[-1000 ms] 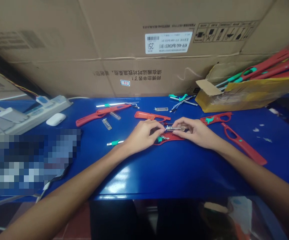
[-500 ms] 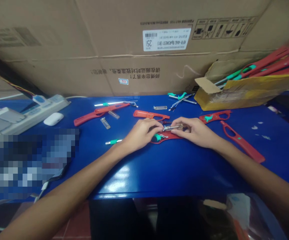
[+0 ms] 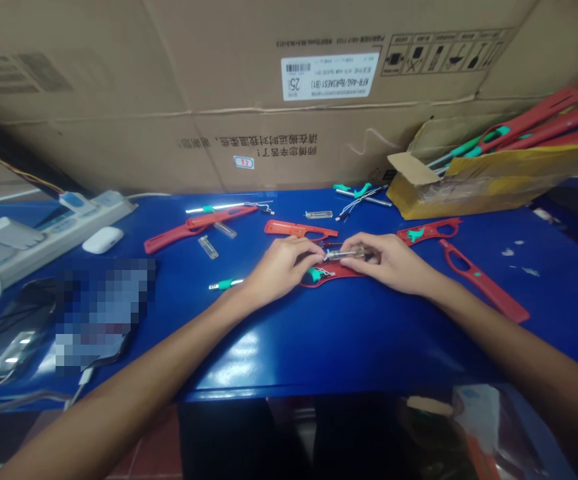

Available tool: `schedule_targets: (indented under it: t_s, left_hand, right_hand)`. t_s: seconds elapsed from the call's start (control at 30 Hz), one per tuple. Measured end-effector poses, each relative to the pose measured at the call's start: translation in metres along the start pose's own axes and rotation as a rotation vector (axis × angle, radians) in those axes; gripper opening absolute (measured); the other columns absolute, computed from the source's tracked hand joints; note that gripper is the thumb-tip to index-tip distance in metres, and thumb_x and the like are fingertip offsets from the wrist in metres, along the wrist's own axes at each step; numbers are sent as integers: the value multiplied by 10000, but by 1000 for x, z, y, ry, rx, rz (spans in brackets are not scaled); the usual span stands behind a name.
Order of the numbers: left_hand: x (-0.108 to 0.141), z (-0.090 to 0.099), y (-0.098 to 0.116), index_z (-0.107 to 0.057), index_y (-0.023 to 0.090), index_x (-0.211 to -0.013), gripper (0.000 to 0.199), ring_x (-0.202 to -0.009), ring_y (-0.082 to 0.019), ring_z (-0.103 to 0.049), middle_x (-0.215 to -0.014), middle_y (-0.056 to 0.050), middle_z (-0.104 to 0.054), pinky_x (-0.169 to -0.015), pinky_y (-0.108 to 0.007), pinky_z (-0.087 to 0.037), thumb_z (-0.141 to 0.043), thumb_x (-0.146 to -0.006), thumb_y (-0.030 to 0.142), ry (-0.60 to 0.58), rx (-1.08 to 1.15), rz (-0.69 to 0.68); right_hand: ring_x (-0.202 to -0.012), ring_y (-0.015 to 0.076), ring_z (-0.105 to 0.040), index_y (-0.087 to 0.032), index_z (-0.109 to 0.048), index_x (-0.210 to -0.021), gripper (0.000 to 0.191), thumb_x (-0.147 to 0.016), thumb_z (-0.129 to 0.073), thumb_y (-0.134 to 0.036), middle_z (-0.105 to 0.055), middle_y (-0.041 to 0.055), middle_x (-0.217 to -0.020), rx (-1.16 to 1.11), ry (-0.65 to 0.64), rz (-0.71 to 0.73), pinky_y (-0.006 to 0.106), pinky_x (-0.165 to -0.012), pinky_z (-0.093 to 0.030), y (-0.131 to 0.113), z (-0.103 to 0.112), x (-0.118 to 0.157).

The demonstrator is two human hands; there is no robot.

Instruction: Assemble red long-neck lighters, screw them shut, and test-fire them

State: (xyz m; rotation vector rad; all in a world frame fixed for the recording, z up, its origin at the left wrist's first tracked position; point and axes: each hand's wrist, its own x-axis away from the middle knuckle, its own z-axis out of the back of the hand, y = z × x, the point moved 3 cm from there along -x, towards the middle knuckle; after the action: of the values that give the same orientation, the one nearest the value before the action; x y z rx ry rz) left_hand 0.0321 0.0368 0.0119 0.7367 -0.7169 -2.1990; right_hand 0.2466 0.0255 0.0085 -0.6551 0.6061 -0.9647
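A small clear lighter gas tank [image 3: 349,254] is held level in front of me. My right hand [image 3: 393,263] grips its body between thumb and fingers. At its metal valve end, my left hand [image 3: 281,268] is closed, thumb and fingertips touching that end. Just beneath the tank lies a red lighter shell half [image 3: 341,270], with a green trigger [image 3: 313,275] and thin white wires inside. Fingers partly hide the shell. Beyond my hands is another red shell half [image 3: 289,229]. Near my left forearm rests a metal lighter tube with a green part [image 3: 226,285].
At left lie a red lighter body [image 3: 173,237], loose clear tanks [image 3: 209,247], an earbud case [image 3: 103,240], a power strip [image 3: 89,217] and phones. To the right are more shell halves [image 3: 489,287] and a box of lighters [image 3: 469,187]. A big carton [image 3: 143,147] stands behind.
The view has shifted slightly, so the scene sits a little further left. Both hands keep nearly the same hold on the tank.
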Motion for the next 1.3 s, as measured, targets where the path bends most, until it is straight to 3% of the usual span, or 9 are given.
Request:
schedule_targets:
  t_s: [0.7, 0.93, 1.3]
  left_hand:
    - [-1, 0, 0, -738, 191, -952, 179, -900, -193, -668, -967, -44, -768, -867, -363, -514, -569, -992, 233, 14, -29, -11]
    - [0, -3, -2, -732, 187, -936, 174, -855, -195, -644, -924, -35, -768, -822, -354, -484, -571, -993, 221, 26, -125, -51]
    - [2, -4, -3, -719, 195, -905, 124, -878, -196, -648, -920, -12, -765, -884, -367, -420, -622, -980, 209, 81, -197, -31]
  right_hand:
    - [-683, 156, -624, -191, -680, -1015, 256, -917, -638, -424, -720, 26, -816, 77, 19, 51, 270, -623, -444, -4, 0, -1]
    - [-599, 120, -536, -194, -687, -1020, 201, -960, -595, -363, -673, 8, -764, 147, 4, 127, 253, -575, -408, -9, 0, 2]
    - [-734, 173, -659, -203, -717, -1091, 257, -1005, -545, -372, -753, 65, -924, 252, -15, 188, 297, -693, -497, -11, -4, 4]
